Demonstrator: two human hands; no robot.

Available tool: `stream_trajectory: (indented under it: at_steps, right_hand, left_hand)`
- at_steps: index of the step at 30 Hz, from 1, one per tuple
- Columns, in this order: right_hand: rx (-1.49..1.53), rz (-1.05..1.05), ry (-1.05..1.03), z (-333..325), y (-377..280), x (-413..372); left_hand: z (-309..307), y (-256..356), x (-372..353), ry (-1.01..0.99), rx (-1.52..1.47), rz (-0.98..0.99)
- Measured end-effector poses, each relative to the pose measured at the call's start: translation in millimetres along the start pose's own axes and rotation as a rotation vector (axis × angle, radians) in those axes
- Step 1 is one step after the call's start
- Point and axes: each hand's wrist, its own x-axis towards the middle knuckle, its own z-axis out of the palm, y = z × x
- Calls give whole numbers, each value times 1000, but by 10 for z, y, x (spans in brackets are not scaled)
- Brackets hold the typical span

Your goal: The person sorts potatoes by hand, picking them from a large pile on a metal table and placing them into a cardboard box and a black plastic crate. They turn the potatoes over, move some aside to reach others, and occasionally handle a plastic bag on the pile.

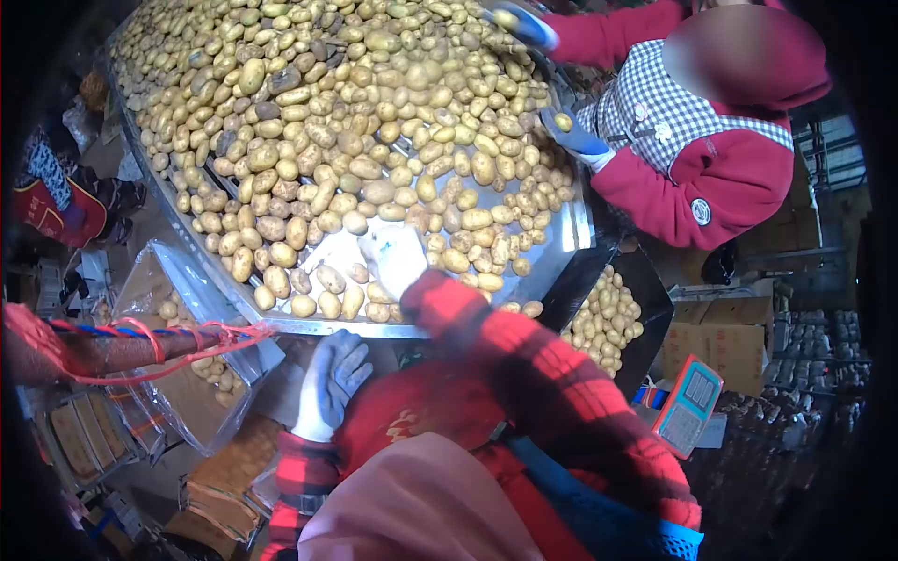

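Potatoes (318,134) lie heaped across a wide metal table (365,329). My right hand (395,257), in a white glove, reaches over the near part of the heap among the potatoes. Glare hides its fingers, so whether it grips a potato cannot be made out. Beside it shows a bright white patch (332,251) of the table surface. My left hand (332,381), in a white and blue-grey glove, hangs just below the table's near edge. Its fingers are loosely bent and apart, with nothing visible in them.
Across the right side stands a co-worker; one gloved hand (578,138) holds a potato, the other (528,28) another. A dark chute (645,280) with potatoes adjoins the table. At left are a pole (122,351) wrapped in pink cord and a plastic-lined box (173,374). A scale (688,407) stands right.
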Motion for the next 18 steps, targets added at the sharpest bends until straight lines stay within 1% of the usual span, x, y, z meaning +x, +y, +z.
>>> stream_trajectory:
  at_steps: [1,2,3,4,5,7,8,9,10,11,12,13,14,15,16,17,18]
  right_hand:
    - [152,-130,45,158,-64,-196]
    - [76,-112,82,-177,-464,-315]
    - [632,58,-317,-161,-655,-467]
    - [800,59,-392,-79,-881,-634]
    - [367,-289,309,-41,-935,-857]
    - [795,-258,102,-334,-721,-919]
    - [738,-159,-50,-598,-547,-925]
    - [673,-62,-200,-829,-321,-927]
    - [572,-34,-85,-773,-61,-1005]
    - [473,-8,26,-629,240,-1091]
    - [207,17,171,-554,551,-1151]
    - [-269,-23,315,-521,1075,-1080]
    - [-193,258,249,-389,1326,-904]
    - [-259,393,242,-255,1549,-700]
    - [-225,478,93,-170,1755,-478]
    - [-41,629,-299,-135,1961,-97]
    - [48,709,-257,-261,1839,76]
  left_hand:
    - [43,10,30,-37,-281,-19]
    - [25,5,99,-56,-378,-25]
    - [5,35,146,2,-363,-29]
    - [-35,53,127,-10,-261,-56]
    - [-95,62,68,-21,-158,-78]
    - [-295,10,-248,211,204,17]
    - [-525,-16,-440,277,339,-29]
    - [-655,93,-699,376,645,-202]
    - [-1501,-353,-942,344,726,-100]
    - [-1765,-458,-1278,370,924,-181]
    - [-2079,-567,-1558,257,1289,-213]
    - [-2174,-666,-1665,274,1288,-213]
    - [-2267,-773,-1720,301,1379,-302]
    - [-2352,-856,-1727,328,1470,-390]
    - [-2419,-913,-1719,353,1559,-484]
    - [-2457,-975,-1747,378,1642,-589]
    - [-2452,-1026,-1784,404,1717,-696]
